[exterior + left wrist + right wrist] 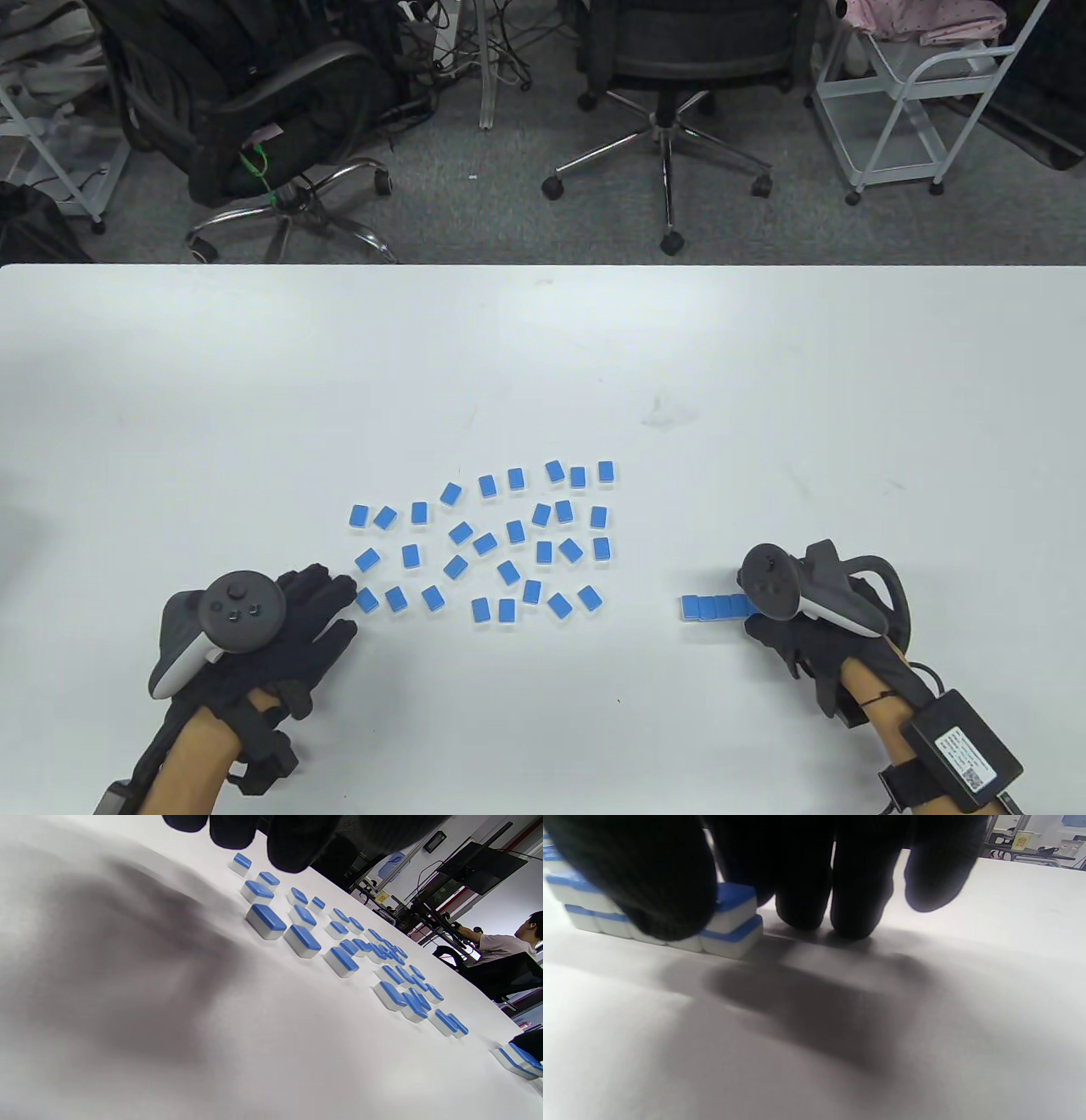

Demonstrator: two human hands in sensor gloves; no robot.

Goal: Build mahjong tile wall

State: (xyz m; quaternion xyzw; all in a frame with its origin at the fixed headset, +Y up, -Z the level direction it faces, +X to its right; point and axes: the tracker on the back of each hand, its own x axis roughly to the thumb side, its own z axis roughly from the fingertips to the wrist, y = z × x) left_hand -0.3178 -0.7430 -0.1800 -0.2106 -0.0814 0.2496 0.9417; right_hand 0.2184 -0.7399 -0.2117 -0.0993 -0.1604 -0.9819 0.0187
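A short two-layer wall (pixel 714 607) stands near the tabletop's right front under the right hand (pixel 793 620), which pinches its end tile (pixel 736 902), while most tiles (pixel 492 535) lie loose beside the left hand (pixel 280 628), its fingers spread and holding nothing.

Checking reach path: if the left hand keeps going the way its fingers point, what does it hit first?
Probably the nearest loose tile, at the lower-left corner of the scattered tiles. In the table view the left hand points up-right, fingertips right beside that tile; actual contact can't be confirmed.
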